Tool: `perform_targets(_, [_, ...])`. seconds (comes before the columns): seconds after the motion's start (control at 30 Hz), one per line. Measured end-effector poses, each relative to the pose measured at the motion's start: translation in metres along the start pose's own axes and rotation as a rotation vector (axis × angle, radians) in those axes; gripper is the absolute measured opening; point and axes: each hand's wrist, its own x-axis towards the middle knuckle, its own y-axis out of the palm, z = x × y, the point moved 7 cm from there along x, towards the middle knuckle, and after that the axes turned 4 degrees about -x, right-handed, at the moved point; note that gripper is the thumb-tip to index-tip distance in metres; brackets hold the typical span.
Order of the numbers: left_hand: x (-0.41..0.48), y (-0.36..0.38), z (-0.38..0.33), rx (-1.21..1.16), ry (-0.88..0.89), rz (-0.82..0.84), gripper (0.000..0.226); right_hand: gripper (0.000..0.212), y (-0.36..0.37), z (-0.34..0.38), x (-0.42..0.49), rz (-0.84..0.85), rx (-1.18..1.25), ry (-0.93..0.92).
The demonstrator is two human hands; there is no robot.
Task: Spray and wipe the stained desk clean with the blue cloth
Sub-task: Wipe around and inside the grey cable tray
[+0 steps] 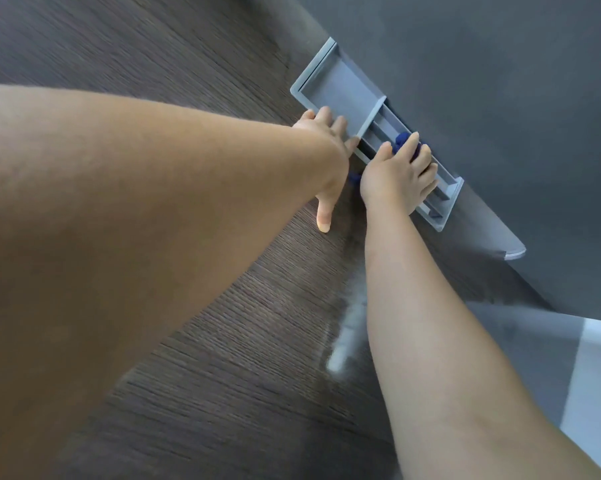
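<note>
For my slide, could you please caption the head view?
Right hand grips blue cloth inside grey tray; left hand holds its rim.
</note>
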Motion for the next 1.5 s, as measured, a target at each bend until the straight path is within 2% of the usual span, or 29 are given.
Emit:
perform_targets(0.07, [0.0, -0.001, 0.0, -0.016, 0.015, -0.018, 0.139, 0.052, -0.002, 0.022, 0.0, -0.012, 0.047, -0.024])
perform_targets(0.23, [0.001, 0.0, 0.002, -0.043, 0.022, -0.029, 0.137, 0.046, -0.011, 0.033, -0.01, -0.213, 0.283, -0.253])
perform_targets(0.4, [0.002, -0.001, 0.001, -0.036, 0.018, -0.021, 0.136, 0.047, 0.002, 0.023, -0.011, -0.098, -0.011, -0.407])
perform_targets(0.6, [0.001, 0.0, 0.002, -0.028, 0.016, -0.02, 0.139, 0.054, -0.002, 0.023, 0.006, 0.043, -0.079, -0.268])
perform_targets(0.83, [0.005, 0.002, 0.002, -0.02, 0.032, -0.015, 0.138, 0.051, 0.001, 0.014, 0.008, -0.018, -0.07, -0.097])
perform_targets(0.97, [0.002, 0.001, 0.001, -0.061, 0.038, -0.042, 0.133, 0.045, 0.001, 0.04, 0.01, -0.014, -0.058, -0.174])
perform_targets(1.1, [0.001, -0.001, 0.001, -0.046, 0.03, -0.028, 0.134, 0.044, 0.001, 0.027, 0.009, -0.012, -0.047, -0.295])
perform_targets(1.23, [0.001, 0.0, 0.0, -0.015, 0.008, 0.002, 0.138, 0.046, -0.001, -0.009, 0.013, 0.001, -0.062, -0.162])
perform_targets(1.33, [0.002, 0.0, 0.001, -0.017, 0.015, 0.0, 0.138, 0.047, 0.002, 0.012, 0.012, 0.023, -0.026, -0.077])
perform_targets(1.5, [-0.001, -0.001, 0.001, -0.022, 0.005, 0.014, 0.135, 0.046, 0.001, 0.041, 0.009, 0.027, -0.02, -0.241])
